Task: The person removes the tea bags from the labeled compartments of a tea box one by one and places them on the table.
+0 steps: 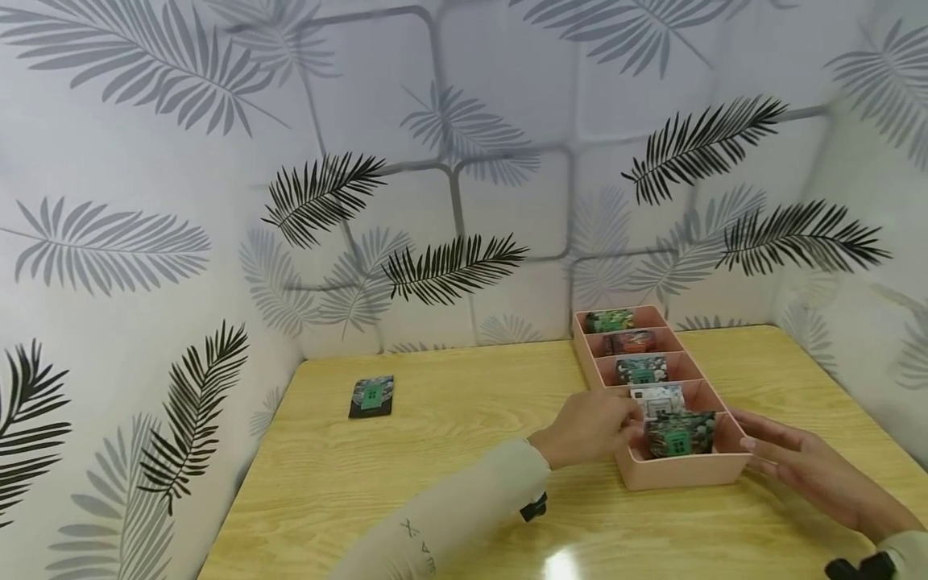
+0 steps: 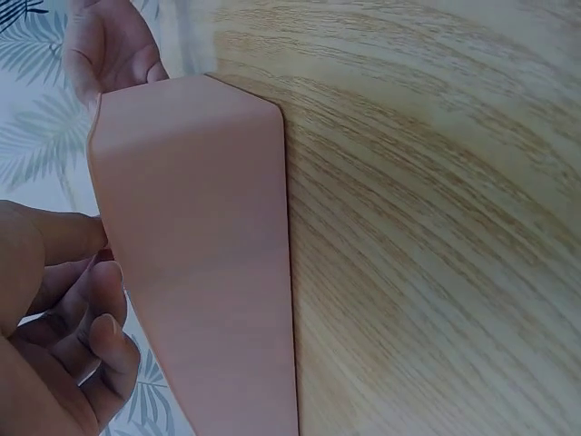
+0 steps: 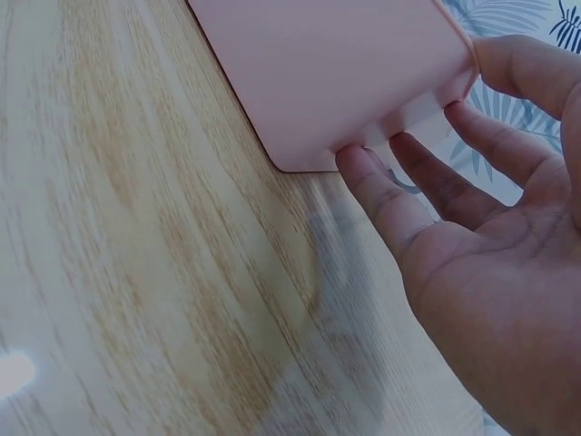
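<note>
A long pink divided box (image 1: 638, 475) stands toward the right of the table, with small printed packets in its compartments. My left hand (image 1: 590, 427) reaches over its left rim with curled fingers (image 2: 109, 341). Their tips are at the left edges of a white packet (image 1: 658, 399) and a dark packet with a green label (image 1: 677, 435); I cannot tell whether they pinch either. My right hand (image 1: 812, 467) touches the box's right side near the front corner. Its fairly straight fingers (image 3: 381, 195) rest against the outer wall, thumb at the rim.
Farther back in the box sit a green-and-yellow packet (image 1: 609, 321), a red-and-dark packet (image 1: 629, 342) and another dark packet (image 1: 641, 370). One dark packet with a green label (image 1: 372, 396) lies alone on the wooden table (image 1: 464, 403) at left. Leaf-patterned wall covering (image 1: 507, 201) rises behind.
</note>
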### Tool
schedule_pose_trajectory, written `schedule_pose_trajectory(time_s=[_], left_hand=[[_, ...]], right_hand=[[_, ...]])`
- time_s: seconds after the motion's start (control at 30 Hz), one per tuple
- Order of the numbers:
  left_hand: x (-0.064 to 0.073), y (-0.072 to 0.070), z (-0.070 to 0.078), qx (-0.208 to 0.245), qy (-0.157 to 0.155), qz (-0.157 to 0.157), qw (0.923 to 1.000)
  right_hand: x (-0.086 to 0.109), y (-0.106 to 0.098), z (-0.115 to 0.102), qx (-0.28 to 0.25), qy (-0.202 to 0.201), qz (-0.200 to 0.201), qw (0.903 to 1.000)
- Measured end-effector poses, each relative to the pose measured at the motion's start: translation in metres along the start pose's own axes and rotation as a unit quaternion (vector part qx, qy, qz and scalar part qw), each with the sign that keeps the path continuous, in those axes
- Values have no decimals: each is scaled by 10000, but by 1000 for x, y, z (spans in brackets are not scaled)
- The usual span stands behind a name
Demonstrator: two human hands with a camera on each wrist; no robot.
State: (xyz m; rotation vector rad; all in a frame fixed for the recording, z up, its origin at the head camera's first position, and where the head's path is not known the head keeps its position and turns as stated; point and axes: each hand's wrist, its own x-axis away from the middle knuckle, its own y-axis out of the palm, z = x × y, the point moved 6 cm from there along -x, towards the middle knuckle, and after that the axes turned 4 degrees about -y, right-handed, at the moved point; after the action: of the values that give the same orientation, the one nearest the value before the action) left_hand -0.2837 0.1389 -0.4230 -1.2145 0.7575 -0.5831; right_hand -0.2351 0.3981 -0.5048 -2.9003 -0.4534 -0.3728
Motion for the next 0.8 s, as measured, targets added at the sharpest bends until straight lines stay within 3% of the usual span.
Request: schedule_pose_trajectory(time_s=[0.27, 0.6, 0.8], left_hand=[[-6, 4, 2, -377, -22, 2, 9993], [-10, 8, 4, -184, -4, 27, 9998], [-12, 14, 8, -388, -44, 32, 9992]], right_hand=[[2, 4, -3, -346, -269, -102, 9990], [2, 5, -6, -717, -468, -308, 9959], [2, 5, -5, -670, -432, -255, 9965]])
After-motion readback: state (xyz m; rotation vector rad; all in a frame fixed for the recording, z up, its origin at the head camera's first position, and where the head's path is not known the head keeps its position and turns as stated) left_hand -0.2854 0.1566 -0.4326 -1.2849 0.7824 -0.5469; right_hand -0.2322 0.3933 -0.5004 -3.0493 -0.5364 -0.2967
